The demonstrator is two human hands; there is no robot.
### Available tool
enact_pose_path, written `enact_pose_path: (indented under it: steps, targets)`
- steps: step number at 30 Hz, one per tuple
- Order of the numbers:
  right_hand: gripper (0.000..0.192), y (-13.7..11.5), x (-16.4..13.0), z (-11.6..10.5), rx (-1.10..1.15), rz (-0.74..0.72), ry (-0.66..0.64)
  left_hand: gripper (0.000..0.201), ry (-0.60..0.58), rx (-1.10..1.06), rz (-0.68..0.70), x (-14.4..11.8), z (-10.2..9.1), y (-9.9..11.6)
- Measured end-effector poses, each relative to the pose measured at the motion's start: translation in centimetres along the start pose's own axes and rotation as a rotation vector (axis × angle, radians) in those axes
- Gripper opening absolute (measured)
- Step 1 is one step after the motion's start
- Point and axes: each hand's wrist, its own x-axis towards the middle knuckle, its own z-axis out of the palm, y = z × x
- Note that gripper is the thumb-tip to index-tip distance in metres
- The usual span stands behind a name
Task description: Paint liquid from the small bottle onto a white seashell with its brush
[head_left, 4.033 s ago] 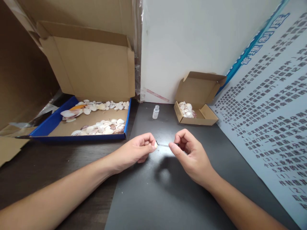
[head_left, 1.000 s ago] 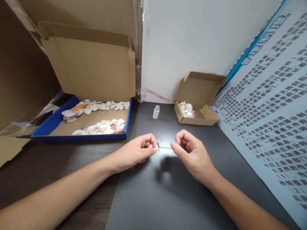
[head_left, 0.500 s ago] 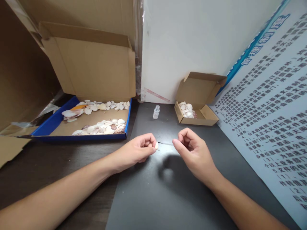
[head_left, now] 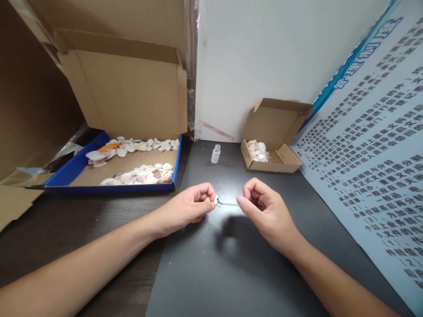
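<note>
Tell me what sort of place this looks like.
Possibly an office or workroom table: a large printed notice on the right, a blue box of seashells, and a small labelled bottle standing upright.

2 hands: left hand [head_left: 194,203], right hand [head_left: 269,213]. 1 pale shell [head_left: 216,200], 1 thin tool [head_left: 229,204], 1 bottle [head_left: 215,155]. 2 open boxes: blue box [head_left: 115,189], small brown box [head_left: 276,167]. 3 shell clusters: 2 rows [head_left: 152,174] in blue, 1 pile [head_left: 259,152] in brown; overlapping, exact count unreadable.
</note>
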Motion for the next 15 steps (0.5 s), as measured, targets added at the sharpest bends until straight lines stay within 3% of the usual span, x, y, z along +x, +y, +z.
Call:
enact_pose_path:
  steps: [15]
  targets:
    - [0.022,0.56,0.14,0.23,-0.106,0.003,0.087,0.022,-0.016,0.037,0.001,-0.10,0.00,0.05]
